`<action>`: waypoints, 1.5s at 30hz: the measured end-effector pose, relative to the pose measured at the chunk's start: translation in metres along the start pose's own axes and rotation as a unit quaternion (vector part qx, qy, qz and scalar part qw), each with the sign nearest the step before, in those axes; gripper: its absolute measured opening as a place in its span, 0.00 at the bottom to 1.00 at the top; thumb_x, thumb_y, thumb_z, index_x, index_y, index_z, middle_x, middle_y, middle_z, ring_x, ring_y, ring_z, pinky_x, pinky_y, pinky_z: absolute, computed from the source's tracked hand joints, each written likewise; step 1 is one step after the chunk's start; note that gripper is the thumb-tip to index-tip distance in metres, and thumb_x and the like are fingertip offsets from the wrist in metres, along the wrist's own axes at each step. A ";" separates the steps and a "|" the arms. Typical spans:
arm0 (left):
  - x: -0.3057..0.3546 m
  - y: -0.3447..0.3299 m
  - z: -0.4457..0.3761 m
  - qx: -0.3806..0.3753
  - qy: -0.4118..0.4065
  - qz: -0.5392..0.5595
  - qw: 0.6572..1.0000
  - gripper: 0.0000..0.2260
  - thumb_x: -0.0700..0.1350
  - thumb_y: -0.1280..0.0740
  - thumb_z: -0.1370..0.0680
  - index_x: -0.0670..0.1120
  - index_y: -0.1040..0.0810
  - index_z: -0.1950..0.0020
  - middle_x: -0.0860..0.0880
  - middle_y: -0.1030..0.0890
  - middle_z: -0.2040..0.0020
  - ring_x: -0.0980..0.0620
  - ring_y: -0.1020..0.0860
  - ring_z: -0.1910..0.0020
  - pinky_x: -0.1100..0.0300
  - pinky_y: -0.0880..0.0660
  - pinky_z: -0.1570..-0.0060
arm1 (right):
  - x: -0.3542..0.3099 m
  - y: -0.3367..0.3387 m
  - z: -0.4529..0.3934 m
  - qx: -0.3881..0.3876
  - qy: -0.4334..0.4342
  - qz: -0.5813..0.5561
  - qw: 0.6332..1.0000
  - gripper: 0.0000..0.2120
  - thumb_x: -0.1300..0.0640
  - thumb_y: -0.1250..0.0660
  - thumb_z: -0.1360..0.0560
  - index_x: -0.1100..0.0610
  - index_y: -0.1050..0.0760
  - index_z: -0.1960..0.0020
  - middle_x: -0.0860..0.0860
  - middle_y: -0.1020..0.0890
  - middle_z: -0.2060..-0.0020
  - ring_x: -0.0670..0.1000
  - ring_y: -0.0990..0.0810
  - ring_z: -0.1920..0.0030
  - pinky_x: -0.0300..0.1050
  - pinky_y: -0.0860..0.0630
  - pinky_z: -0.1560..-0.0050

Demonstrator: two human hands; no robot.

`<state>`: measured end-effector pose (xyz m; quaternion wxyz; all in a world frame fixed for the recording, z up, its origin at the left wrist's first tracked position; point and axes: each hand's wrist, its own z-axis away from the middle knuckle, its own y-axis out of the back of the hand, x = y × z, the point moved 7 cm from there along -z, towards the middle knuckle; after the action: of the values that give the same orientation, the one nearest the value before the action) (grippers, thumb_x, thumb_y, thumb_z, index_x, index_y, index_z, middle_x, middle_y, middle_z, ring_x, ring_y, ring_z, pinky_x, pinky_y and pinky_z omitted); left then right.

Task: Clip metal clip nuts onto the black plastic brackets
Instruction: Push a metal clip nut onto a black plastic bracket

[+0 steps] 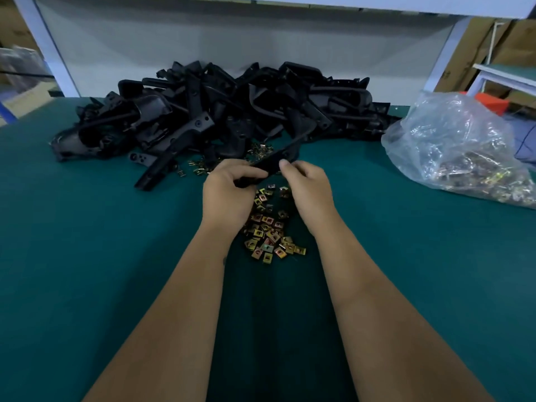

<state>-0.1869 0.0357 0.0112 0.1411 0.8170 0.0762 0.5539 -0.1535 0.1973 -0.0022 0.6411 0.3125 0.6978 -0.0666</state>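
black brackets (pixel 220 111), brassy gold clip nuts (pixel 268 227), teal green table mat (pixel 87 256), clear bag (pixel 455 146)

Both hands (pixel 232 190) (pixel 307 187) on one black bracket (pixel 278 159)

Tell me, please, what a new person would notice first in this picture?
First, the big heap of black brackets at the back of the green table. Then the two hands in the middle: the left hand and right hand hold one bracket above a small pile of metal clips. A clear plastic bag lies at the right.
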 end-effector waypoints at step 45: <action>-0.040 0.029 -0.003 0.165 0.208 0.372 0.890 0.10 0.44 0.47 0.14 0.50 0.28 0.39 0.53 0.21 0.48 0.54 0.22 0.53 0.65 0.24 0.65 | -0.021 -0.027 0.020 -0.109 0.086 0.279 0.950 0.13 0.58 0.35 0.25 0.49 0.18 0.44 0.49 0.17 0.45 0.54 0.24 0.40 0.52 0.25 0.40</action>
<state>-0.2055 -0.0022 -0.0137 -0.2309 0.6630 -0.1152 0.7027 -0.1504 0.1586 0.0060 0.6020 0.4274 0.6383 0.2179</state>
